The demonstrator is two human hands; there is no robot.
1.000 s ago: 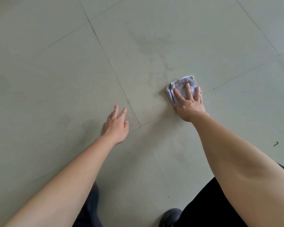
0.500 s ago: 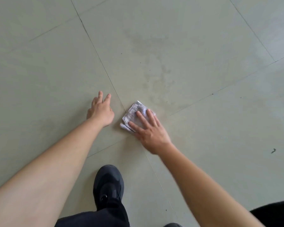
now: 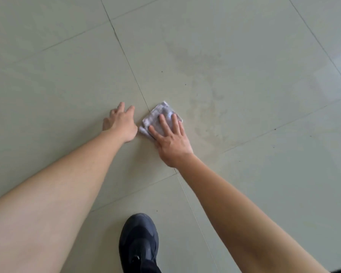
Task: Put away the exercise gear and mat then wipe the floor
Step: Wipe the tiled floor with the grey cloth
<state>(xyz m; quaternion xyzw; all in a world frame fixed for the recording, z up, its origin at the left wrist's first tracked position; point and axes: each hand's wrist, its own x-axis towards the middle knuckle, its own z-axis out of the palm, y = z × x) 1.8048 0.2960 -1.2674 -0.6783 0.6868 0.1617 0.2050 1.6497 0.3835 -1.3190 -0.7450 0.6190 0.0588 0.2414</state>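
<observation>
Wiping step in hand, no gear or mat in sight

The right hand [image 3: 171, 142] lies flat with its fingers straight and spread, and it presses the folded grey cloth [image 3: 159, 114] on the floor [image 3: 274, 184]; it does not curl round it. The left hand [image 3: 122, 123] is just beside the cloth, on its left. It holds nothing, its fingers are loosely stretched, and it seems to lean on the tile as a support.

Beyond the right hand, away from the person, a dull smeared patch [image 3: 205, 89] marks the tile. I judge that this part is either damp from wiping or not yet cleaned.

Below both hands stands a dark shoe [image 3: 139, 239].

No exercise gear, mat or container shows here, so putting away is probably done, and only the wiping remains
</observation>
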